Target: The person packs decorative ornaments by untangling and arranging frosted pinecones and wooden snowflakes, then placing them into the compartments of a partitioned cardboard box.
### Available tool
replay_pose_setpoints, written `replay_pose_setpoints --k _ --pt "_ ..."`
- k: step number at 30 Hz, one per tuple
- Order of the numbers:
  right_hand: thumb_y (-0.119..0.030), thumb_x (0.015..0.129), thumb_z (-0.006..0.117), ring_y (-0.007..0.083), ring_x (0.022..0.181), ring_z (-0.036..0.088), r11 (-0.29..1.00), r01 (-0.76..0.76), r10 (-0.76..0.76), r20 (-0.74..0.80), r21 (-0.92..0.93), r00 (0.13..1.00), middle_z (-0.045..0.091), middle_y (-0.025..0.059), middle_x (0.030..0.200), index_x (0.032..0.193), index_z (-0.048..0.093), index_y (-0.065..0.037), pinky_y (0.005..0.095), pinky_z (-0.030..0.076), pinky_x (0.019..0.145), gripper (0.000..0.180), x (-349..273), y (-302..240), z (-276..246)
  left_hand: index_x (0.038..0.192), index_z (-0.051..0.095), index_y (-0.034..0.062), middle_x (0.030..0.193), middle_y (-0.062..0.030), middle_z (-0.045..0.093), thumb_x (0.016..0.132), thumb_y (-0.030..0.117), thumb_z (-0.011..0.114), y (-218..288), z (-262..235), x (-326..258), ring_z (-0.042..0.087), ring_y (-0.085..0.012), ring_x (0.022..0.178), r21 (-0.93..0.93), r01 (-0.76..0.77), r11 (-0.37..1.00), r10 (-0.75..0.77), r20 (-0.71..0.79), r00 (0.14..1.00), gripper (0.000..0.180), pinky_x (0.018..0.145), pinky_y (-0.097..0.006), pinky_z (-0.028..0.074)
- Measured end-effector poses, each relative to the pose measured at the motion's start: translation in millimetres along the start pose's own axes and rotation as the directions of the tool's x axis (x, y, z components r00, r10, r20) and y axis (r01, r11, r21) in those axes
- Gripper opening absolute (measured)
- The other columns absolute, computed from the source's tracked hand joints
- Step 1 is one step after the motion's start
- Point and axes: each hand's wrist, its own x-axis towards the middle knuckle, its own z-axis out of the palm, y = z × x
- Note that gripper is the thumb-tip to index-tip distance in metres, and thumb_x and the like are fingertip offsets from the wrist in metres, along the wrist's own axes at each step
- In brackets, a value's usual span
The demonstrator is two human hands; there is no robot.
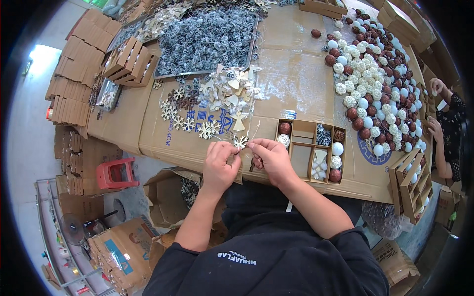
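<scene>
Snowflake (240,142), pale and small, is being held over the near edge of the desk (286,93) between left hand (222,162) and right hand (270,156), fingertips pinching together, probably on it, for steadiness; divided box (301,156) is lying rightward, seemingly within easy reach.

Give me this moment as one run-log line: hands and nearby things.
left hand: at pale snowflake | right hand: at same snowflake | beside right hand: partly filled divided box | beyond snowflake: angel cutout
</scene>
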Motion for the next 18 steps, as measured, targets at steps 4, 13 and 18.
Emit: replay_pose_setpoints --k 4,13,18 --pt "-0.011 0.093 0.066 0.005 0.054 0.047 0.994 0.045 -0.047 -0.018 -0.1 0.999 0.059 -0.0013 0.07 0.095 0.067 0.002 0.02 0.037 0.05 0.013 -0.6 2.7 -0.1 0.087 0.066 0.0064 0.088 -0.007 0.06 0.069 -0.002 0.073 0.4 -1.0 -1.5 0.056 -0.0282 0.083 0.05 -0.052 0.997 0.051 0.01 0.999 0.021 0.07 -0.039 0.048" --pt "-0.014 0.088 0.071 0.0086 0.061 0.061 0.824 0.084 -0.048 0.079 -0.56 0.996 0.063 0.0021 0.068 0.09 0.065 0.003 0.0245 0.049 0.056 0.018 -1.7 -12.5 -6.1 0.086 0.069 0.0102 0.088 -0.0037 0.059 0.068 -0.001 0.077 -9.5 0.8 -10.4 0.053 -0.0248 0.079 0.195 -0.161 0.967 0.171 -0.038 0.984 0.022 0.067 -0.036 0.047" --pt "-0.017 0.084 0.076 0.0092 0.062 0.061 0.748 0.165 -0.142 0.087 -0.643 0.986 0.066 0.0038 0.071 0.089 0.067 0.002 0.0258 0.049 0.058 0.021 0.8 -7.4 -9.0 0.086 0.068 0.0112 0.088 -0.0034 0.058 0.068 -0.001 0.077 -6.8 9.1 -14.8 0.054 -0.0245 0.079 0.216 -0.16 0.963 0.179 -0.071 0.981 0.024 0.067 -0.036 0.047"
